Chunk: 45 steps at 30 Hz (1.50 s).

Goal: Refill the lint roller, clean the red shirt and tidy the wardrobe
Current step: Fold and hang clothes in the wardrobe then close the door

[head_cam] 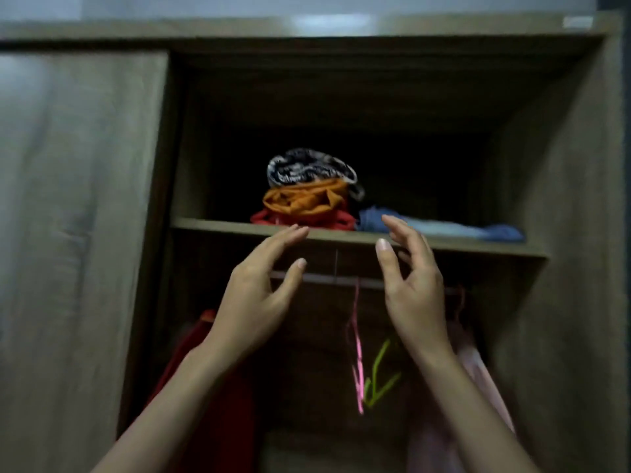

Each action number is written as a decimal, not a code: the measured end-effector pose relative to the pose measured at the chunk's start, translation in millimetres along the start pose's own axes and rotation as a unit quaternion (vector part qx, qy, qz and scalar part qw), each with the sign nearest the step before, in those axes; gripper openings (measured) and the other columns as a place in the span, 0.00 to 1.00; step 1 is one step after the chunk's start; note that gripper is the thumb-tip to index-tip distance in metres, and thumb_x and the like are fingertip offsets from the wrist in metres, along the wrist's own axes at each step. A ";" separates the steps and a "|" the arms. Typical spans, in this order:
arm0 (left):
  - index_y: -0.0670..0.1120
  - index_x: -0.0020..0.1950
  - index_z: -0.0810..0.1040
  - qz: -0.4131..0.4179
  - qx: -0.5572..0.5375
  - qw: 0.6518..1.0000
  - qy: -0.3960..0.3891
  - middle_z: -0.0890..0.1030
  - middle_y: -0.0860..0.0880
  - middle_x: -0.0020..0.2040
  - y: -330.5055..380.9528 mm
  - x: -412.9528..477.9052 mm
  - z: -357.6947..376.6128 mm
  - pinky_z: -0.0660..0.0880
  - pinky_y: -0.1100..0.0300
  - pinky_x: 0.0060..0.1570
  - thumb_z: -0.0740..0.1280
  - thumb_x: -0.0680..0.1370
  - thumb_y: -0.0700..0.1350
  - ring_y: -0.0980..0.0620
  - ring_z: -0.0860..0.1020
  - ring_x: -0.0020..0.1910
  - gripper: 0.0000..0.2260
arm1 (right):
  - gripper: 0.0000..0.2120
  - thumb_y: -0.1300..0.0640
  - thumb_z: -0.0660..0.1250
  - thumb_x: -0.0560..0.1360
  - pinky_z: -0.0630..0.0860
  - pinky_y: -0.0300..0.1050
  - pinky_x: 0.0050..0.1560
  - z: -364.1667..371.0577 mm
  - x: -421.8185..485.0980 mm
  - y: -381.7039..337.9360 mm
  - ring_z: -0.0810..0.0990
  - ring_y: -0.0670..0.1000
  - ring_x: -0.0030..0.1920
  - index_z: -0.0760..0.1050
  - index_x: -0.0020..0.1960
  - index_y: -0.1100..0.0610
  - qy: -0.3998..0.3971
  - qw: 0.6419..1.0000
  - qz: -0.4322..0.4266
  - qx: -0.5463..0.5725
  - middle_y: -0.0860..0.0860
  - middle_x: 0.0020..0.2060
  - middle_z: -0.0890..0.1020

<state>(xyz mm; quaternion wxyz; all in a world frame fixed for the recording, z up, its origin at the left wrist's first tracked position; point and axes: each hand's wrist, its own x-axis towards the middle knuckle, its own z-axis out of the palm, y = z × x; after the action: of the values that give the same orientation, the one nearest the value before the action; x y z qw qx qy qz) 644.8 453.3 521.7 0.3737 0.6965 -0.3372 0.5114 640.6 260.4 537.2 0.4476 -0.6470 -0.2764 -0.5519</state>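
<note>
Now, both grips are empty: my left hand (pixel 259 295) and right hand (pixel 413 285) are spread wide, reaching for the shelf (pixel 218 224). Above sits a rumpled clothes pile (pixel 307 196); the red shirt (pixel 218 380) hangs lower left. Cleaning looks finished to me; tidying remains. No lint roller in sight.

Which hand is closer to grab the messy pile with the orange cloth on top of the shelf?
Probably the left hand. Its fingertips reach the shelf edge just below the pile, where the orange cloth sits. The right hand is open too, but it is raised in front of the blue clothes.
</note>
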 end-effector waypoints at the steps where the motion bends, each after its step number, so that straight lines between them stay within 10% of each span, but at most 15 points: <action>1: 0.50 0.71 0.71 0.008 0.018 1.000 0.013 0.72 0.55 0.69 -7.6 15.4 -1.2 0.64 0.68 0.69 0.65 0.79 0.44 0.64 0.67 0.70 0.19 | 0.15 0.53 0.61 0.79 0.69 0.41 0.66 9.8 18.4 4.4 0.71 0.39 0.64 0.71 0.65 0.49 -0.011 1.000 -0.006 0.006 0.43 0.61 0.74; 5: 0.48 0.72 0.70 0.032 0.057 0.996 0.057 0.71 0.51 0.71 -38.6 77.6 -2.7 0.64 0.63 0.70 0.65 0.80 0.45 0.59 0.67 0.71 0.20 | 0.20 0.49 0.59 0.79 0.66 0.30 0.59 41.4 85.9 26.0 0.68 0.37 0.61 0.65 0.70 0.49 -0.049 0.999 0.011 -0.001 0.43 0.64 0.68; 11: 0.50 0.76 0.63 -0.010 0.110 0.992 0.063 0.67 0.50 0.74 -76.5 147.5 -0.2 0.67 0.52 0.69 0.62 0.81 0.51 0.53 0.67 0.71 0.24 | 0.30 0.37 0.49 0.78 0.62 0.52 0.68 64.5 151.7 58.3 0.62 0.58 0.73 0.54 0.76 0.50 -0.105 0.983 0.086 -0.122 0.58 0.73 0.62; 20: 0.52 0.77 0.58 -0.060 0.096 0.993 -0.034 0.66 0.47 0.75 -105.1 183.9 -0.9 0.65 0.56 0.68 0.56 0.81 0.57 0.48 0.66 0.72 0.26 | 0.34 0.31 0.39 0.75 0.63 0.62 0.69 87.9 170.8 70.9 0.69 0.61 0.68 0.57 0.74 0.47 -0.151 0.958 0.111 -0.217 0.58 0.67 0.73; 31: 0.51 0.69 0.72 -0.010 -0.021 0.999 -0.037 0.78 0.53 0.62 -123.8 180.9 2.8 0.75 0.54 0.61 0.59 0.81 0.52 0.57 0.76 0.61 0.17 | 0.17 0.48 0.53 0.81 0.68 0.35 0.36 93.5 160.2 57.5 0.75 0.45 0.40 0.78 0.53 0.55 -0.068 0.986 0.027 -0.149 0.49 0.40 0.79; 40: 0.48 0.59 0.78 0.035 -0.183 0.982 0.004 0.81 0.52 0.54 -110.9 174.8 3.4 0.78 0.61 0.51 0.60 0.79 0.53 0.56 0.80 0.55 0.14 | 0.20 0.44 0.51 0.81 0.69 0.34 0.45 90.7 144.3 48.2 0.76 0.47 0.53 0.77 0.59 0.53 -0.021 0.995 -0.011 -0.097 0.52 0.53 0.78; 45: 0.40 0.45 0.80 -0.083 -0.287 0.951 0.076 0.84 0.49 0.47 -102.6 176.3 9.7 0.80 0.58 0.48 0.61 0.80 0.54 0.54 0.83 0.47 0.19 | 0.31 0.34 0.44 0.76 0.69 0.30 0.40 89.7 139.7 39.5 0.79 0.44 0.48 0.81 0.48 0.51 0.033 0.997 0.070 -0.011 0.50 0.48 0.81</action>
<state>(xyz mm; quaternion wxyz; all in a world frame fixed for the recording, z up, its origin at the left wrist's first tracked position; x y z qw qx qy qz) 780.7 480.1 671.8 0.6232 0.5445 -0.3812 0.4121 749.3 303.0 661.6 0.4870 -0.6512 -0.2098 -0.5429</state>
